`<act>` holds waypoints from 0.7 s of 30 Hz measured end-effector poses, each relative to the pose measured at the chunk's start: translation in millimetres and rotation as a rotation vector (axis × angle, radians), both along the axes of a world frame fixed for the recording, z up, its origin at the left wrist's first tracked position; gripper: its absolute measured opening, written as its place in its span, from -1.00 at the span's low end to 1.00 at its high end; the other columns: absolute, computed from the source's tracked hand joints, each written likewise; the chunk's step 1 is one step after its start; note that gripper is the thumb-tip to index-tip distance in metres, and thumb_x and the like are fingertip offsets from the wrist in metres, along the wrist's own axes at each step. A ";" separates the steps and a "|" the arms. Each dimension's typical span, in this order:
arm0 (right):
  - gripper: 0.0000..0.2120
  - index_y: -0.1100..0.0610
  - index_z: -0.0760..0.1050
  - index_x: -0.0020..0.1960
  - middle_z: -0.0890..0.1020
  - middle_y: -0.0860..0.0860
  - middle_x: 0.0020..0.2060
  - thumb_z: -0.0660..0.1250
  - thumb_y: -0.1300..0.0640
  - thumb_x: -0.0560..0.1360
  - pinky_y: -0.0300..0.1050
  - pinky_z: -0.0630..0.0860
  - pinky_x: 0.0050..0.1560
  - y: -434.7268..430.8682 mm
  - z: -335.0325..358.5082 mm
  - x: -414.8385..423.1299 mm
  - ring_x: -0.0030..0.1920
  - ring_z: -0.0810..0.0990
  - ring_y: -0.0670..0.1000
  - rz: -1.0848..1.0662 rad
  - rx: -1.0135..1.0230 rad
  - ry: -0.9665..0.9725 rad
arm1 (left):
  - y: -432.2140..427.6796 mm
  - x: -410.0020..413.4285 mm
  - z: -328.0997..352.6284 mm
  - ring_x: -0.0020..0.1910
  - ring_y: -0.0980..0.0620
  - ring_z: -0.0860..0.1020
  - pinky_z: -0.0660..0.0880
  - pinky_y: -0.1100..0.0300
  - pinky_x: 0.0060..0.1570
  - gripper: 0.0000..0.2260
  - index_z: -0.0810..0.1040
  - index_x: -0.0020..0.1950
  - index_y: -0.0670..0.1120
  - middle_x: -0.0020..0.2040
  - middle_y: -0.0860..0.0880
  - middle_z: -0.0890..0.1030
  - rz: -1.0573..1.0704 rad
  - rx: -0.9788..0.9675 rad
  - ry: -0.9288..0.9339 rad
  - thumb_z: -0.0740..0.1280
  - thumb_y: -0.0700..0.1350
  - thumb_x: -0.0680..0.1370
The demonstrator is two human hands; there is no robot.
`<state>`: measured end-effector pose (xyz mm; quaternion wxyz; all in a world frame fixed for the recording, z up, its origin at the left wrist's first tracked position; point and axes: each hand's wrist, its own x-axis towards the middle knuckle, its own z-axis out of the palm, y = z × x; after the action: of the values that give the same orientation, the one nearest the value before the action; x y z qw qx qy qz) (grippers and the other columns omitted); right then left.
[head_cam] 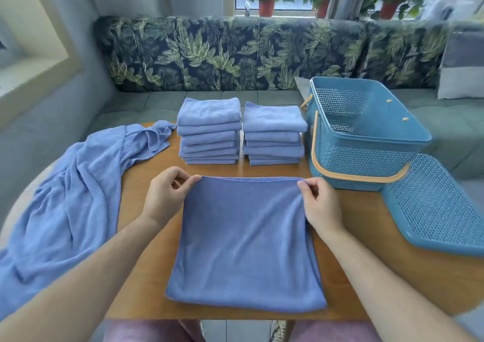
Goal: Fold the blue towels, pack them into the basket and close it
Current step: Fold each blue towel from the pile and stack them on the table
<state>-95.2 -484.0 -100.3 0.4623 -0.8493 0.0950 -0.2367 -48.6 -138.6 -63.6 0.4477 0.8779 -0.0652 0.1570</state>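
Nearest me on the wooden desk [366, 210], the half-folded towel [246, 242] lies flat, soft napped cloth with a rounded fold at its near edge. My left hand [167, 195] and right hand [319, 205] each pinch a far corner between thumb and curled fingers [180, 171]. I judge that if either corner slips, the limp layers would shift and the next fold would come out crooked. At left, the unfolded towels [70, 197] sprawl in creases over the desk edge, where a snag could drag them off. Beyond stand two stacks of folded towels [209, 132], uneven and easily nudged over. The rigid perforated plastic basket [366, 137] stands open at right, with its lid [440, 205] just beside it, seemingly overhanging the desk.
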 end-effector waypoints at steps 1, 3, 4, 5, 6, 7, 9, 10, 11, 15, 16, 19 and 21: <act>-0.92 0.06 0.56 -0.09 0.65 -0.07 -0.18 0.39 0.13 0.59 -0.06 0.52 -0.01 0.4 10.5 -0.3 -0.11 0.61 -0.01 -0.002 0.006 -0.016 | 1.1 -0.4 11.9 -0.32 0.03 0.47 0.41 0.26 -0.29 -0.77 0.55 -0.23 -0.03 -0.30 0.01 0.58 -0.012 -0.027 -0.001 0.49 0.04 0.51; -0.93 0.06 0.58 -0.09 0.66 -0.09 -0.21 0.41 0.14 0.58 -0.19 0.49 -0.06 0.3 34.3 0.6 -0.15 0.61 -0.05 0.001 -0.013 -0.061 | 4.1 -0.2 36.1 -0.27 -0.05 0.48 0.40 0.25 -0.26 -0.77 0.53 -0.20 -0.07 -0.26 -0.06 0.59 -0.027 -0.074 -0.010 0.49 0.01 0.52; -0.94 0.05 0.59 -0.09 0.66 -0.11 -0.22 0.42 0.14 0.57 -0.26 0.48 -0.09 -0.3 46.6 2.0 -0.17 0.60 -0.09 0.003 -0.025 -0.078 | 5.3 -0.3 47.3 -0.26 -0.06 0.48 0.39 0.28 -0.26 -0.78 0.52 -0.18 -0.09 -0.23 -0.07 0.60 -0.032 -0.087 -0.021 0.49 -0.01 0.53; -0.95 0.04 0.60 -0.07 0.66 -0.13 -0.22 0.43 0.14 0.56 -0.33 0.46 -0.10 -0.8 59.0 3.9 -0.17 0.60 -0.12 0.001 -0.038 -0.086 | 6.5 0.1 57.5 -0.26 -0.03 0.48 0.38 0.31 -0.26 -0.79 0.51 -0.15 -0.09 -0.21 -0.07 0.60 -0.034 -0.082 -0.038 0.48 -0.03 0.53; -0.98 0.03 0.61 -0.04 0.66 -0.13 -0.20 0.44 0.13 0.56 -0.35 0.46 -0.08 -1.3 70.9 6.1 -0.16 0.60 -0.14 0.002 -0.045 -0.091 | 7.9 0.6 67.7 -0.28 0.03 0.46 0.37 0.35 -0.26 -0.81 0.51 -0.12 -0.08 -0.20 -0.05 0.59 -0.037 -0.062 -0.059 0.47 -0.05 0.54; -0.94 0.03 0.62 0.02 0.67 -0.11 -0.17 0.44 0.12 0.56 -0.32 0.48 -0.04 -1.9 81.9 8.7 -0.14 0.61 -0.15 0.006 -0.049 -0.090 | 9.2 1.4 77.4 -0.30 0.11 0.45 0.36 0.39 -0.25 -0.85 0.51 -0.09 -0.06 -0.19 0.00 0.58 -0.040 -0.032 -0.086 0.46 -0.07 0.55; -0.83 0.07 0.62 0.15 0.69 -0.05 -0.09 0.42 0.11 0.56 -0.19 0.51 0.08 -3.1 105.2 15.1 -0.06 0.63 -0.08 0.030 -0.055 -0.078 | 12.4 4.4 97.7 -0.24 0.17 0.46 0.38 0.41 -0.18 -0.90 0.54 0.03 0.03 -0.15 0.06 0.56 -0.060 0.021 -0.129 0.43 -0.09 0.57; -0.81 0.08 0.62 0.17 0.70 -0.03 -0.06 0.41 0.11 0.57 -0.13 0.52 0.11 -2.9 118.2 18.2 -0.02 0.63 -0.05 0.046 -0.066 -0.065 | 14.4 6.8 108.4 -0.19 0.14 0.48 0.39 0.38 -0.13 -0.89 0.56 0.07 0.06 -0.13 0.07 0.56 -0.073 0.056 -0.152 0.42 -0.11 0.58; -0.85 0.08 0.63 0.14 0.69 -0.03 -0.08 0.39 0.11 0.59 -0.09 0.52 0.10 -1.8 132.6 20.6 -0.02 0.63 -0.02 0.063 -0.089 -0.059 | 16.4 9.3 119.8 -0.14 0.11 0.48 0.40 0.35 -0.11 -0.91 0.59 0.07 0.04 -0.13 0.06 0.57 -0.080 0.113 -0.188 0.40 -0.12 0.59; -0.90 0.04 0.58 -0.02 0.60 -0.13 -0.20 0.31 0.10 0.63 -0.15 0.38 -0.13 3.9 186.7 20.2 -0.15 0.53 -0.05 0.096 -0.170 -0.075 | 21.6 12.8 162.4 -0.13 0.08 0.47 0.31 0.26 -0.13 -0.92 0.57 -0.04 -0.04 -0.12 0.02 0.58 -0.063 0.193 -0.250 0.32 -0.16 0.63; -0.90 0.04 0.58 -0.01 0.59 -0.14 -0.19 0.30 0.09 0.64 -0.23 0.37 -0.17 4.8 197.4 17.9 -0.17 0.51 -0.08 0.097 -0.185 -0.079 | 23.0 11.2 170.9 -0.16 0.08 0.48 0.31 0.24 -0.14 -0.92 0.55 -0.04 -0.05 -0.13 0.02 0.58 -0.062 0.177 -0.239 0.31 -0.16 0.64; -0.92 0.01 0.57 -0.02 0.60 -0.12 -0.18 0.32 0.11 0.63 -0.36 0.36 -0.21 7.4 222.8 3.4 -0.19 0.52 -0.13 0.130 -0.220 -0.071 | 27.1 0.0 189.5 -0.18 0.05 0.48 0.31 0.23 -0.17 -0.92 0.52 -0.03 -0.08 -0.16 0.03 0.56 -0.086 0.199 -0.213 0.29 -0.22 0.64; -0.92 -0.01 0.57 -0.04 0.63 -0.09 -0.16 0.35 0.13 0.61 -0.20 0.43 -0.11 7.0 236.0 -10.7 -0.13 0.57 -0.06 0.177 -0.262 -0.097 | 32.9 -11.0 199.1 -0.12 0.01 0.48 0.35 0.29 -0.12 -0.88 0.51 -0.01 -0.09 -0.14 0.04 0.55 -0.117 0.247 -0.206 0.28 -0.29 0.62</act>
<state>-105.9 -476.9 135.7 0.3707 -0.8948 -0.0345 -0.2463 -59.6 -105.7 135.5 0.3358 0.9001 -0.1806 0.2106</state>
